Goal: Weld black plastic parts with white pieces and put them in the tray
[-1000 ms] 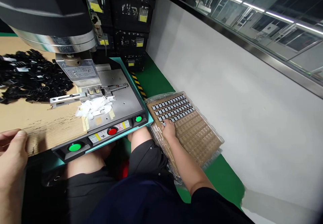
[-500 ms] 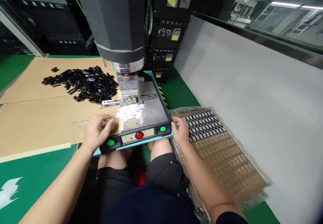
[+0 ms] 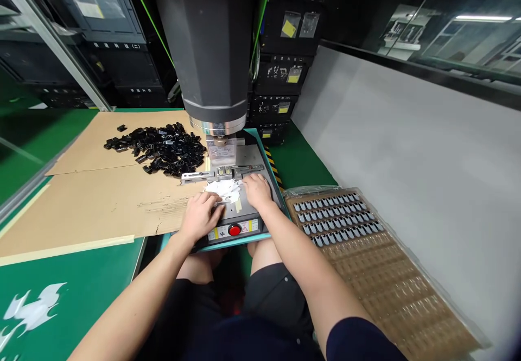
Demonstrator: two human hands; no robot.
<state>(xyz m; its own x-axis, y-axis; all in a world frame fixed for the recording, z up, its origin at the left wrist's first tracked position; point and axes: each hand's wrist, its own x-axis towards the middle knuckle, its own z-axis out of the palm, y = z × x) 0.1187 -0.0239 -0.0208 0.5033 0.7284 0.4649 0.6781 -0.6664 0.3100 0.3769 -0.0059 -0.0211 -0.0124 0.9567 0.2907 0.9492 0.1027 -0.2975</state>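
A loose pile of thin white pieces [image 3: 228, 188] lies on the grey metal plate of a press. My left hand [image 3: 202, 213] rests at the pile's near left side, fingertips on the white pieces, thumb apart from the fingers. On the pile's right, my right hand [image 3: 257, 190] lies palm down over the plate, its fingers stretched toward the pieces and the metal fixture [image 3: 224, 171]. No held item shows in either hand. Just above the fixture hangs the clear block-shaped press tool [image 3: 222, 149], below the dark press head [image 3: 215, 78].
Black plastic parts [image 3: 166, 149] are heaped on cardboard [image 3: 101, 198] at the left. A red button [image 3: 234, 230] sits on the press's front panel. To the right lies a clear tray [image 3: 391, 274] with rows of grey parts [image 3: 337, 217]. Black bins [image 3: 277, 73] stand behind.
My left hand has moved right onto the white pieces. My right hand has come from the press's right front corner onto the plate beside the fixture. The view has shifted a little.
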